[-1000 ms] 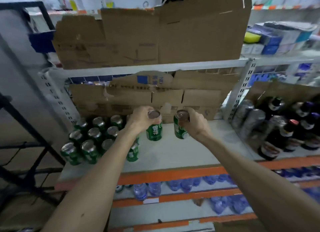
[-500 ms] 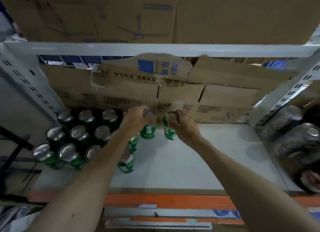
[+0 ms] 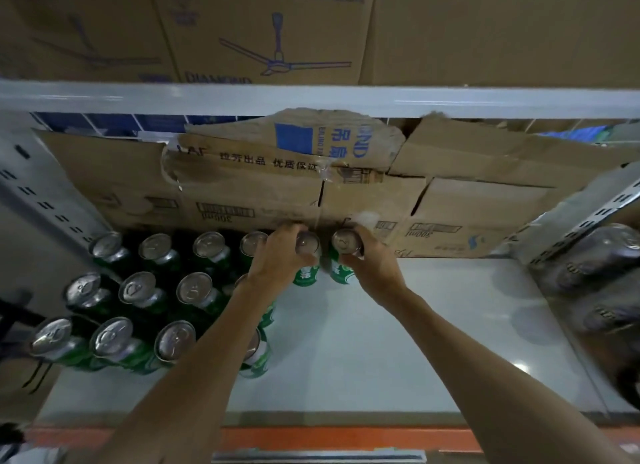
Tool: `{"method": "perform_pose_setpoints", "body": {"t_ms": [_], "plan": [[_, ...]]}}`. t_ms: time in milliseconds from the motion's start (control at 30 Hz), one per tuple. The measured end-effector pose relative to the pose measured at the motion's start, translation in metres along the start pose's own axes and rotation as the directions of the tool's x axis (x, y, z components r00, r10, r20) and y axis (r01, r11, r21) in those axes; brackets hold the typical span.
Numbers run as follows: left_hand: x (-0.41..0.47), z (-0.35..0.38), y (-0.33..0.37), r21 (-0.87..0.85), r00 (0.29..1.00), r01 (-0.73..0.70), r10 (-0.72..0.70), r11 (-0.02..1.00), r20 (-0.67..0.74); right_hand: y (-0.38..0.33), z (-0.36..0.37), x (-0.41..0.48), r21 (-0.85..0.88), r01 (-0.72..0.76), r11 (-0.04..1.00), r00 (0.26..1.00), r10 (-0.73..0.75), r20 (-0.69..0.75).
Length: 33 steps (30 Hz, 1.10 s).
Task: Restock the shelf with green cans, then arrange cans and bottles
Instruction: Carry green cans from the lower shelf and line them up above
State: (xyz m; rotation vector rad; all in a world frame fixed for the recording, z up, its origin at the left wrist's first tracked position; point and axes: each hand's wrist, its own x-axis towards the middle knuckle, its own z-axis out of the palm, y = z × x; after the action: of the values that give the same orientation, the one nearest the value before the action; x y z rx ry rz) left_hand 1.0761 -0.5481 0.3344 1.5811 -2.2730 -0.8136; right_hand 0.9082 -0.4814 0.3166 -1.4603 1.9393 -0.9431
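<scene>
My left hand (image 3: 277, 255) grips a green can (image 3: 306, 273) by its top at the back of the white shelf (image 3: 398, 342). Right beside it, my right hand (image 3: 372, 266) grips a second green can (image 3: 341, 271) the same way. Both cans stand upright against the cardboard at the back, their bases at the shelf surface. A block of several green cans (image 3: 138, 300) in rows fills the shelf's left part, and my left forearm hides some of them.
Flattened cardboard boxes (image 3: 467, 217) line the back of the shelf. Dark bottles (image 3: 595, 266) lie beyond the perforated upright at the right. The shelf beam above (image 3: 311, 99) carries large cartons. An orange strip (image 3: 311, 437) marks the front edge.
Both hands have carried their cans deeper toward the cardboard back wall and lower onto the shelf. The camera has moved closer in and tilted down.
</scene>
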Motion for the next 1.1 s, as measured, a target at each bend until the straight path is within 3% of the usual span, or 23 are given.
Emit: {"method": "perform_pose_setpoints", "body": {"t_ms": [200, 400, 567, 733, 1100], "plan": [[0.004, 0.008, -0.005, 0.123, 0.998, -0.058, 0.061, 0.991, -0.015, 0.016, 0.010, -0.002, -0.002, -0.011, 1.000, 0.999, 0.011, -0.050], [-0.003, 0.002, -0.011, 0.263, 0.994, -0.107, 0.110, 0.959, 0.002, 0.017, 0.004, 0.000, -0.125, -0.013, 0.992, 0.999, 0.017, 0.030], [-0.005, -0.005, -0.015, 0.360, 0.984, -0.043, 0.102, 0.932, -0.148, 0.007, 0.006, -0.002, -0.197, -0.066, 0.978, 0.998, 0.061, -0.030], [0.002, -0.004, -0.006, 0.469, 0.990, -0.014, 0.077, 0.883, -0.116, -0.003, 0.005, 0.004, -0.327, -0.129, 0.936, 0.991, 0.105, -0.089], [0.002, -0.001, -0.001, 0.177, 0.994, -0.040, 0.057, 0.983, -0.089, 0.006, 0.000, 0.013, -0.297, 0.005, 0.955, 1.000, -0.004, 0.003]]}}
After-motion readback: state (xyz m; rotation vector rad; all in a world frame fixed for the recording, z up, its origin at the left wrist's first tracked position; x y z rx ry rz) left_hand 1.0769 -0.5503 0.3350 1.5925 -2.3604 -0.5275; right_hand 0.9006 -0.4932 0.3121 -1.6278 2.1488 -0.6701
